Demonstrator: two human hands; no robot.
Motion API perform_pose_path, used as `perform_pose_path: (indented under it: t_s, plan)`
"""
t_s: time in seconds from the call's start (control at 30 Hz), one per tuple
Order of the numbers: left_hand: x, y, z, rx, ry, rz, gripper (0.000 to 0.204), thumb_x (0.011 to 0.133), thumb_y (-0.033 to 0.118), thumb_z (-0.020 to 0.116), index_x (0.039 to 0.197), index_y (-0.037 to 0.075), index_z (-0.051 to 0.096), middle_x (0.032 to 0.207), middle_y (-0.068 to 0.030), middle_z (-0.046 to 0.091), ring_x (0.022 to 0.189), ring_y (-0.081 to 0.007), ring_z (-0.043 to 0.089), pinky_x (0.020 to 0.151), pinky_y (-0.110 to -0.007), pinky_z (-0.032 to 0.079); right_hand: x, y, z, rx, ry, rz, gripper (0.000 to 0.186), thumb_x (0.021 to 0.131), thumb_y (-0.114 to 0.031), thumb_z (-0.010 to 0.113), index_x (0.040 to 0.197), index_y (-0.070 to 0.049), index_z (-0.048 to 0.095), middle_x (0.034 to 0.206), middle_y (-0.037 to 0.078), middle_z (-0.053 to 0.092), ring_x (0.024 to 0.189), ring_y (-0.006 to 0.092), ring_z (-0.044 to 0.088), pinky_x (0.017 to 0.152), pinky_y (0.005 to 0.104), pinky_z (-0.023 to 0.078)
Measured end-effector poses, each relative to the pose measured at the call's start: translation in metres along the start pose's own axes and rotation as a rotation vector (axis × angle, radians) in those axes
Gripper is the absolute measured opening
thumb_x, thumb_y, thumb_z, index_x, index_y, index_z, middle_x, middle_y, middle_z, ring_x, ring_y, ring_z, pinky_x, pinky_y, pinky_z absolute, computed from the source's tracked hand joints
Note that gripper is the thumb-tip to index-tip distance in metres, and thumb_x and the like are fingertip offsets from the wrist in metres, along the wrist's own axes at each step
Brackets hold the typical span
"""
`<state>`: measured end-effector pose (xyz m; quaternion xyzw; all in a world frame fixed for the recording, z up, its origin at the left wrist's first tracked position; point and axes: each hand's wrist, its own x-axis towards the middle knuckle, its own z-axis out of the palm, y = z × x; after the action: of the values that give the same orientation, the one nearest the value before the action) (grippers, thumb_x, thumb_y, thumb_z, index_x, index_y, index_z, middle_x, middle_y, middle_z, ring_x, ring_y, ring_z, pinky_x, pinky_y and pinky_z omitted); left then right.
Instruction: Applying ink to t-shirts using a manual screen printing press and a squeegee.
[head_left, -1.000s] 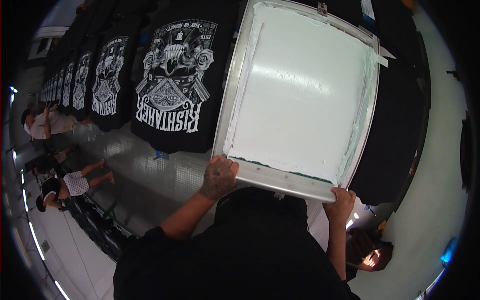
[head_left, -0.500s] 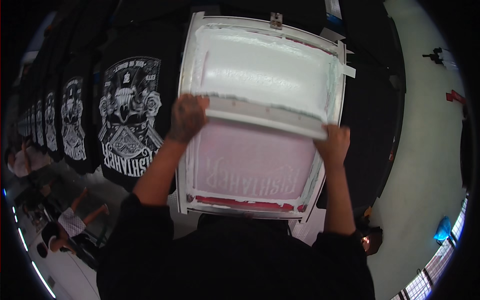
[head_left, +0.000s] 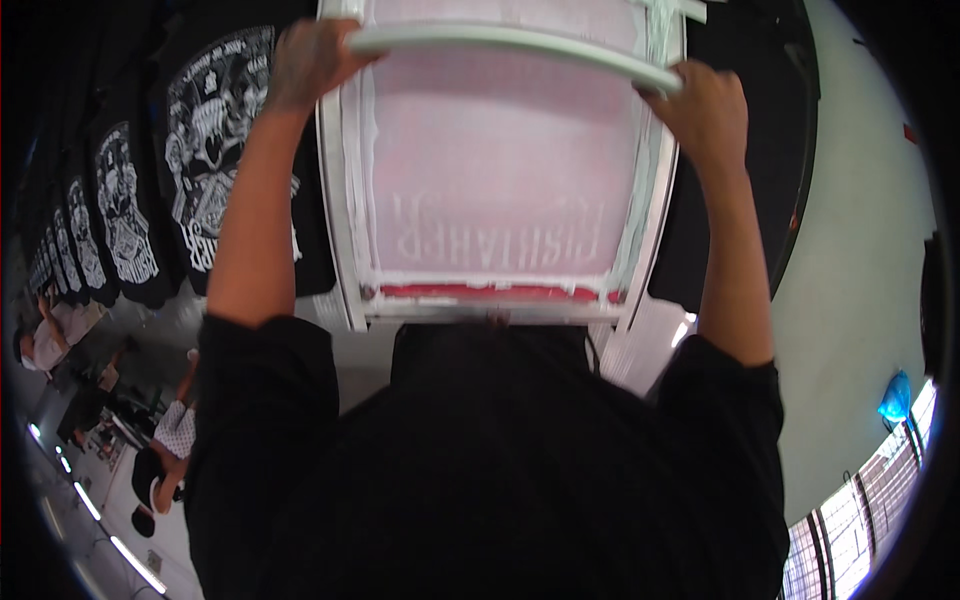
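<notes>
The screen [head_left: 480, 160] lies between and nearer you than your left hand [head_left: 315, 60] and right hand [head_left: 710, 105]. Its mesh now shows pinkish, with faint lettering, almost up to the bar; half a second ago white ink covered the far part. A black printed shirt [head_left: 215, 130] lies left of your left hand, partly behind that forearm. The squeegee [head_left: 520, 40] spans from hand to hand; it was mid-screen and has moved toward the far end, your arms stretched farther out. Your left hand is closed round its left end; your right is curled tight on its right end, fingers largely hidden. Well right of that hand, nearer you, is a blue bag [head_left: 896, 397].
</notes>
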<state>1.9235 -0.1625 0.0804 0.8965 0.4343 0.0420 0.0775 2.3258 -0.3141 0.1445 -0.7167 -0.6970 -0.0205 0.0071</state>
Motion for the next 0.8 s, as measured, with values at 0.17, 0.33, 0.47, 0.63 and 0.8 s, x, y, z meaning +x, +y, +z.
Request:
perform_pose_path:
  t_s: [0.17, 0.33, 0.47, 0.63, 0.8]
  plan:
    - [-0.274, 0.095, 0.037, -0.074, 0.091, -0.027, 0.025, 0.081, 0.027, 0.079, 0.092, 0.008, 0.069, 0.09, -0.01, 0.069, 0.089, -0.0331, 0.064, 0.086, -0.045, 0.05, -0.222, -0.042, 0.012, 0.269, -0.09, -0.024, 0.033, 0.061, -0.009, 0.081, 0.093, -0.009, 0.074, 0.088, 0.007, 0.073, 0.084, 0.0279, 0.066, 0.092, 0.0456, 0.044]
    - [-0.321, 0.145, 0.024, -0.176, -0.047, -0.102, 0.018, 0.084, 0.021, 0.071, 0.093, 0.005, 0.069, 0.088, -0.0102, 0.067, 0.086, -0.0297, 0.064, 0.086, -0.046, 0.053, -0.314, -0.079, 0.034, 0.343, -0.106, 0.138, 0.023, 0.068, -0.01, 0.076, 0.09, -0.01, 0.068, 0.09, 0.007, 0.073, 0.084, 0.026, 0.068, 0.085, 0.0433, 0.043]
    - [-0.33, 0.149, 0.03, -0.151, -0.012, -0.104, 0.016, 0.08, 0.012, 0.071, 0.094, 0.003, 0.069, 0.09, -0.0114, 0.068, 0.084, -0.0311, 0.065, 0.086, -0.048, 0.054, -0.309, -0.081, 0.033, 0.319, -0.112, 0.133, 0.02, 0.072, -0.011, 0.075, 0.09, -0.01, 0.066, 0.088, 0.006, 0.072, 0.081, 0.0259, 0.067, 0.087, 0.0443, 0.042]
    - [-0.32, 0.142, 0.05, -0.157, 0.187, -0.036, 0.021, 0.078, 0.005, 0.069, 0.098, 0.0, 0.07, 0.096, -0.0165, 0.069, 0.084, -0.0339, 0.066, 0.086, -0.049, 0.054, -0.315, -0.081, 0.049, 0.332, -0.029, 0.175, 0.016, 0.075, -0.01, 0.073, 0.09, -0.009, 0.067, 0.095, 0.008, 0.075, 0.088, 0.0234, 0.07, 0.086, 0.0425, 0.041]
    - [-0.174, 0.076, 0.071, 0.102, 0.238, -0.018, 0.01, 0.076, 0.014, 0.066, 0.085, 0.009, 0.063, 0.083, -0.0104, 0.057, 0.088, -0.0285, 0.06, 0.089, -0.04, 0.05, -0.157, -0.035, 0.073, 0.174, 0.068, 0.094, 0.021, 0.07, -0.014, 0.078, 0.088, -0.009, 0.07, 0.089, 0.011, 0.074, 0.085, 0.0268, 0.07, 0.087, 0.0419, 0.045]
